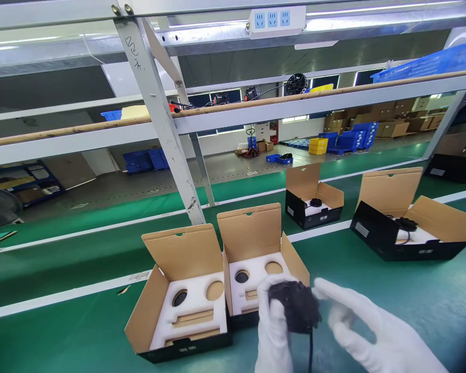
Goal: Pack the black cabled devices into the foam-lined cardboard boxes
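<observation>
My left hand (pixel 274 329), in a white glove, is closed around a black round device with a cable (pixel 297 305); motion blurs its details. The cable hangs straight down from it. My right hand (pixel 357 321), also gloved in white, is just right of the device with thumb and fingers apart, holding nothing. Behind the left hand stands an open black box (pixel 256 233) with a brown inside and a white foam insert. Beside it on the left is a second open box (pixel 184 254), its foam insert (pixel 194 287) showing round and long cutouts. A dark round piece sits in one cutout of each.
Farther right are two more open boxes (pixel 314 191) (pixel 384 191), each with a black corded part on its foam. Another dark box (pixel 454 166) lies at the right edge. A white metal post (pixel 166 119) and a shelf (pixel 233 122) cross above the green work surface (pixel 62 336).
</observation>
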Demonstrator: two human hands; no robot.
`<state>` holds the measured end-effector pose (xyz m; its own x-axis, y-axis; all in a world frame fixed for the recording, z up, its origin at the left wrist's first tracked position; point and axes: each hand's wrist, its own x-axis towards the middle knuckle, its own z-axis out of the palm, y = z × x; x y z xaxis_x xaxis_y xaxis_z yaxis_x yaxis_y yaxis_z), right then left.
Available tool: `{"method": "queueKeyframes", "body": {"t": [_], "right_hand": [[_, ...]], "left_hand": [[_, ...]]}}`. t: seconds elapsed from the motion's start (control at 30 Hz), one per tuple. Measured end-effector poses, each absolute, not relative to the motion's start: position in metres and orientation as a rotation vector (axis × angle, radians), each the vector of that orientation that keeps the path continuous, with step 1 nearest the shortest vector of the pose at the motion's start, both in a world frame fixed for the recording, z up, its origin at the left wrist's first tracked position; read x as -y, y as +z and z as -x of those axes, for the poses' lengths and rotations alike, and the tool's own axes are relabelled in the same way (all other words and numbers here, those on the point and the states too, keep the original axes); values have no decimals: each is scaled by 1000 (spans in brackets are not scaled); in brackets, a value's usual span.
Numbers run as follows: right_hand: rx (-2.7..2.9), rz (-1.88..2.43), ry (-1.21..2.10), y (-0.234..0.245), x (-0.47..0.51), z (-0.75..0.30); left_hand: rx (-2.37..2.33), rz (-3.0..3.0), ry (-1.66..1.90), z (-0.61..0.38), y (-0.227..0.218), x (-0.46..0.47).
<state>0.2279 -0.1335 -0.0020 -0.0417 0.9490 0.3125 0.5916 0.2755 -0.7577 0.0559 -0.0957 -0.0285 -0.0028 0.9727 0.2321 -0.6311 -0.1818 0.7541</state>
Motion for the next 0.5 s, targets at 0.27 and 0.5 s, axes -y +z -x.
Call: {"method": "queueKeyframes", "body": {"t": [0.27, 0.5], "right_hand": [[1676, 1268, 889, 1, 125, -197], [1106, 710, 1485, -7, 115, -195]], "left_hand": [[-593, -2070, 2178, -50, -66, 79], [-1160, -1858, 1878, -42, -41, 119]]}}
